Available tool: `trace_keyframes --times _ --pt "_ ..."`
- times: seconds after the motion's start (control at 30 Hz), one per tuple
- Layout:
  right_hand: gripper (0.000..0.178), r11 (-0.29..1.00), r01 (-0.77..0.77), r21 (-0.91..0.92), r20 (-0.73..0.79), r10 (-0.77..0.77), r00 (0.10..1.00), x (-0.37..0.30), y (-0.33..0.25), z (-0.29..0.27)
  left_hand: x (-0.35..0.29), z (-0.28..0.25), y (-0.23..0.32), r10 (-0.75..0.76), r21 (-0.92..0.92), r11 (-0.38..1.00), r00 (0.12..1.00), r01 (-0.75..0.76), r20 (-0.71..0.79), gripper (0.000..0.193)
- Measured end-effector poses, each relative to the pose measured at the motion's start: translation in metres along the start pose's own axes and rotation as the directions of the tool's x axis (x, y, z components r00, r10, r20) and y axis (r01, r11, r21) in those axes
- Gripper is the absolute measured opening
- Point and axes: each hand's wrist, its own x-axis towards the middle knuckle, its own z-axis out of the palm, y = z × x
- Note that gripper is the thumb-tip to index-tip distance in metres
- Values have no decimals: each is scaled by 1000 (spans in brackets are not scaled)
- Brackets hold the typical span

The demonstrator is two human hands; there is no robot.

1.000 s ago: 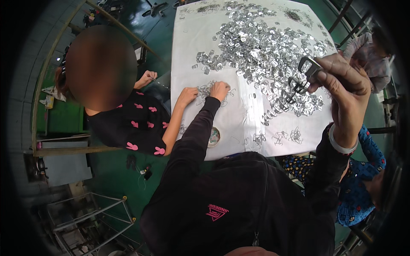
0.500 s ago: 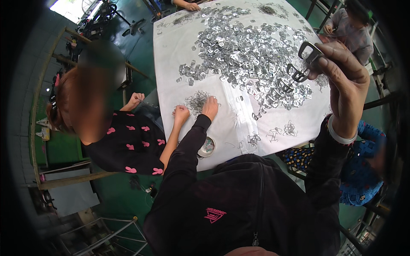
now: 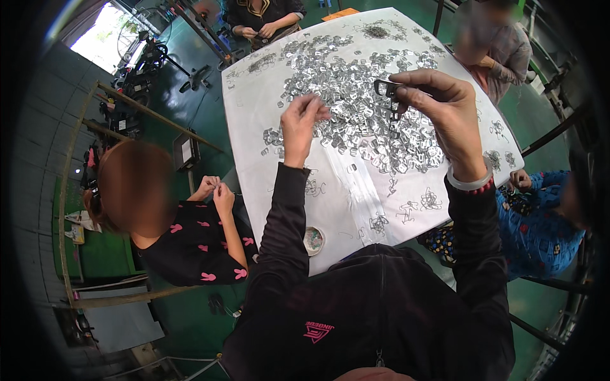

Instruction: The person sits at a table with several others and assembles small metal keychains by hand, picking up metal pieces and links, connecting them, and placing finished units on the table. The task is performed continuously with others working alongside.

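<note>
My right hand (image 3: 448,117) is raised over the table and pinches a metal buckle (image 3: 386,87) between thumb and fingers. More small metal pieces (image 3: 395,116) hang linked below it. To its left, my left hand (image 3: 302,127) is lifted above the tabletop, thumb and fingertips drawn together. Its fingertips are blurred, and whatever they may hold is too small to make out. Beneath both hands spreads a large heap of silver buckles (image 3: 346,95). A pile of bent wire hooks (image 3: 311,186) lies partly hidden by my left sleeve.
The table (image 3: 279,216) has a white cover with a clear tape strip. Near my edge are a small round tin (image 3: 313,241) and wire hooks (image 3: 378,223). Co-workers sit left (image 3: 197,235), right (image 3: 540,235), far left (image 3: 267,25) and far right (image 3: 502,51).
My left hand has risen from the wire hook pile and moved up toward my right hand. My right hand, with the linked buckles, has moved left and inward. The view has shifted slightly.
</note>
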Motion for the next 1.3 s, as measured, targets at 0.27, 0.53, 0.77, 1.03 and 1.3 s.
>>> trace_keyframes --times 0.27,0.53,0.77,1.03,1.3 --pt "17 1000 16 22 -46 -15 999 0 7 7 -39 82 132 664 332 645 720 -688 201 13" --pt "15 998 62 0 -77 -61 995 -4 1 15 -41 91 118 708 398 596 691 -697 150 11" --pt "19 989 -118 91 58 113 992 1 65 -55 -50 73 126 557 -141 829 821 -541 126 14" --pt "28 571 -775 -272 -361 686 632 -115 346 -104 -58 67 131 581 -72 814 807 -576 111 14" --pt "25 492 -734 -468 -595 438 673 -174 424 -119 -58 69 128 590 -160 803 804 -574 78 17"
